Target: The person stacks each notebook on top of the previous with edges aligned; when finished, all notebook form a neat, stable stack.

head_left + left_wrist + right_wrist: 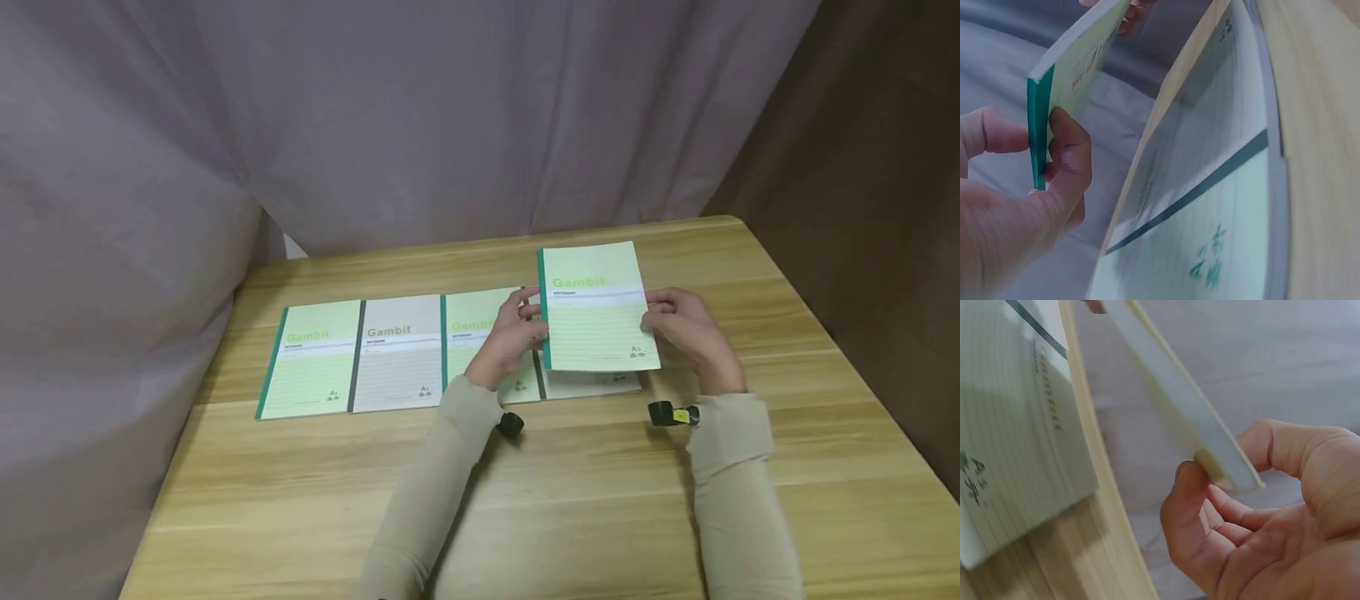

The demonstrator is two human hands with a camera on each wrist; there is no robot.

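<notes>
Both hands hold up a green notebook point(596, 321) with a darker green spine, raised above the table. My left hand point(513, 337) pinches its spine edge, thumb on one cover and fingers on the other, as the left wrist view shows. On the opposite edge my right hand point(686, 329) pinches the page side between thumb and fingers. Beneath the raised notebook lies a white notebook point(588, 385) with a dark grey spine, mostly hidden in the head view. Partly behind the left hand is another green notebook point(468, 308) lying flat.
Further left in the same row lie a white notebook point(396, 367) and a green notebook point(309, 358), edges side by side. The wooden table point(600, 508) has its far edge along a grey curtain point(450, 125). A brown curtain point(862, 208) hangs on the right.
</notes>
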